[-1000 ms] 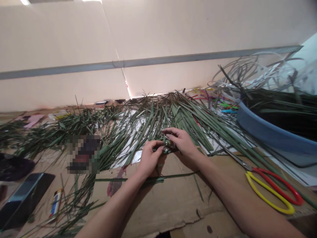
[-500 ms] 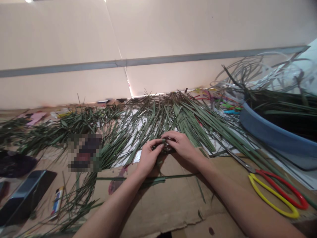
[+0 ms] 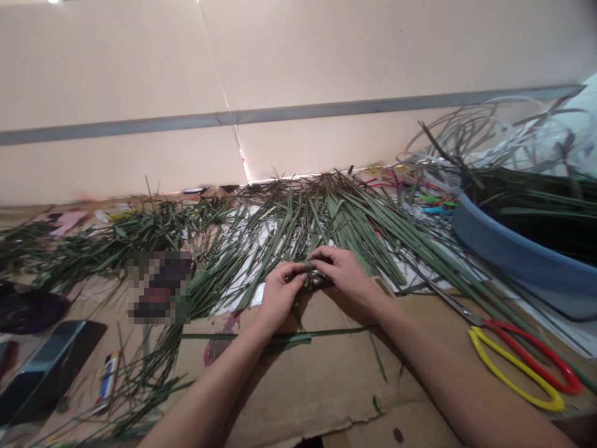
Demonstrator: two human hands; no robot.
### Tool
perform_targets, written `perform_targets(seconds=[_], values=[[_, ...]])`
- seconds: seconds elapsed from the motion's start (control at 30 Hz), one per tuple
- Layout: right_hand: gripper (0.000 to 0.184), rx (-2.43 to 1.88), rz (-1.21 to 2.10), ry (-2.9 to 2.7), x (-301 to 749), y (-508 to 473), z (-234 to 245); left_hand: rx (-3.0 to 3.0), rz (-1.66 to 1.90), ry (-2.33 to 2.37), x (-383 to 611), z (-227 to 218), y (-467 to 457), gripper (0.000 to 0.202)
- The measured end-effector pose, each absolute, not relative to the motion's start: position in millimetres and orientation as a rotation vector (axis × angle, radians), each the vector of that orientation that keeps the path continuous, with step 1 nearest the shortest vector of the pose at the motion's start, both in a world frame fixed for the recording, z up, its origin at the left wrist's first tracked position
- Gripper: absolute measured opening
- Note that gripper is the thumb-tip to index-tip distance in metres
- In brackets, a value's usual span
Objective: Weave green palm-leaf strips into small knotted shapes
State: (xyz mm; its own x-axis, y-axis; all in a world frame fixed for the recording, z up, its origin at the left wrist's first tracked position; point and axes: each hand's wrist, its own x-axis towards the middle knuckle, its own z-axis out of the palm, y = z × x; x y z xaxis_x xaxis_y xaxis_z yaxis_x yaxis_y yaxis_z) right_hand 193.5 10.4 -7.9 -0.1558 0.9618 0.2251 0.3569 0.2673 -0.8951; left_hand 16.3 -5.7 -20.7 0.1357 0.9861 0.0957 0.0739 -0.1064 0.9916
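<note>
My left hand (image 3: 281,292) and my right hand (image 3: 342,274) meet over the cardboard's far edge, fingertips nearly touching. Between them is a small folded piece of green leaf strip (image 3: 308,266), pinched by the thumb and forefinger of each hand. Part of it is hidden behind my fingers. Just beyond my hands, long green leaf strips (image 3: 364,236) fan out over white paper. A single strip (image 3: 289,339) lies across the cardboard (image 3: 317,379) beneath my forearms.
Scissors (image 3: 476,318) with red and yellow handles lie at right. Behind them stands a blue tub (image 3: 513,242) holding more strips, near coiled clear strapping (image 3: 494,124). At left are a glue tube (image 3: 108,379), a dark shiny box-like object (image 3: 51,367) and piled cut leaves (image 3: 149,230). A wall rises behind.
Both hands stay together in nearly the same spot on the leaf strip, with only a slight shift of the fingers. Everything else looks the same.
</note>
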Motion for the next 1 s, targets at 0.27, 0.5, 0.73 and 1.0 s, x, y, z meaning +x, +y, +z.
perform_targets(seconds=[0.27, 0.5, 0.73, 1.0], values=[[0.017, -1.152, 0.937, -1.759, 191, 8, -8, 1.182, 1.167, 1.056, 18, -21, -4, 0.039], [0.007, -1.183, 1.226, -1.559, 190, 5, -10, 1.227, 1.173, 1.094, 16, -26, 1, 0.022], [0.014, -1.112, 1.620, -1.132, 186, -13, 3, 1.153, 1.184, 1.124, 18, -30, 2, 0.022], [0.027, -1.074, 1.747, -1.007, 192, -7, 6, 1.067, 1.153, 1.088, 15, -31, 3, 0.028]])
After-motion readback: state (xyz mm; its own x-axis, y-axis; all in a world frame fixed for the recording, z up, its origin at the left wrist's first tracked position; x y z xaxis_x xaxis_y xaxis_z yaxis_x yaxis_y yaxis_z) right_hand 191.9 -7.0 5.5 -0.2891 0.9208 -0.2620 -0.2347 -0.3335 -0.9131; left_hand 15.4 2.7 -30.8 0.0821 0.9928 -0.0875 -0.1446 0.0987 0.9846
